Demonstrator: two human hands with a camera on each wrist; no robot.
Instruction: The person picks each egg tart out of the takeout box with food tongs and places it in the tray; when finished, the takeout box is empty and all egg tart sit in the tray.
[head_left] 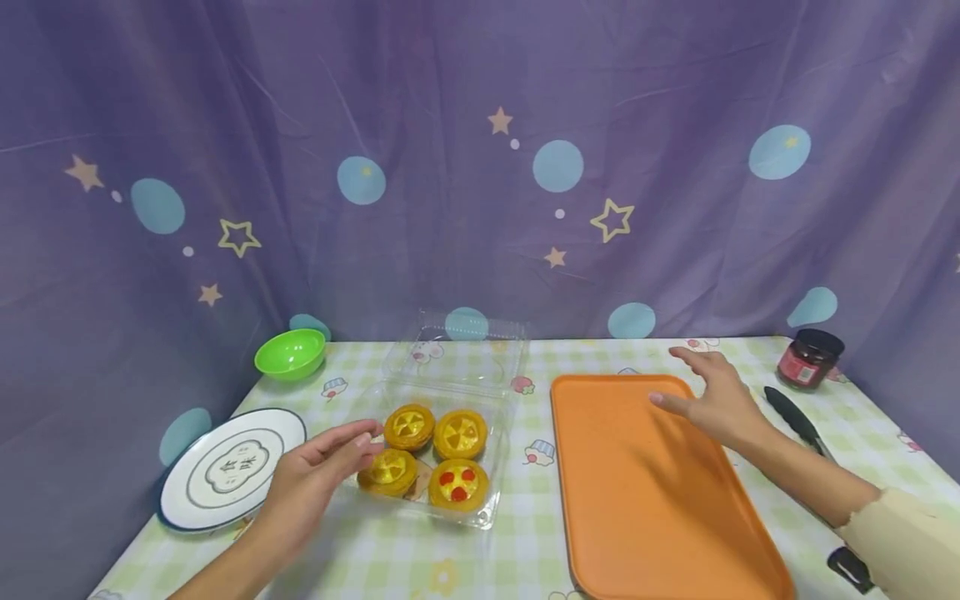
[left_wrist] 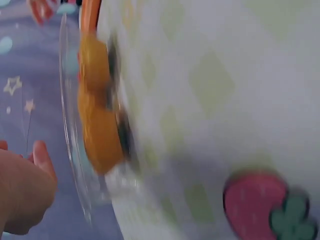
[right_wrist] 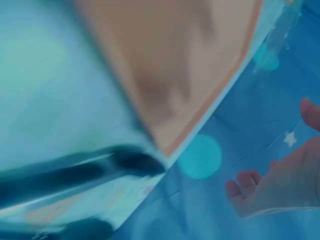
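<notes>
A clear plastic box [head_left: 487, 500] stands with its lid raised behind it. Inside are several tarts, among them a tart with red dots [head_left: 459, 486] at the front right; the others have plain yellow tops. My left hand [head_left: 311, 471] hovers by the box's left side, fingers loosely bent and holding nothing. In the left wrist view, a gap shows between the hand [left_wrist: 25, 185] and the box wall. Over the right part of an orange tray [head_left: 622, 483] is my right hand [head_left: 716, 400], thumb and fingers spread around nothing. The right wrist view also shows that hand [right_wrist: 285, 180] bare.
A white plate [head_left: 191, 492] with dark lettering lies at the left, and a green bowl [head_left: 292, 356] sits behind it. Black-tipped tongs [head_left: 791, 412] lie along the tray's right side. A dark-lidded jar [head_left: 808, 360] stands at the back right, before the purple curtain [head_left: 450, 108].
</notes>
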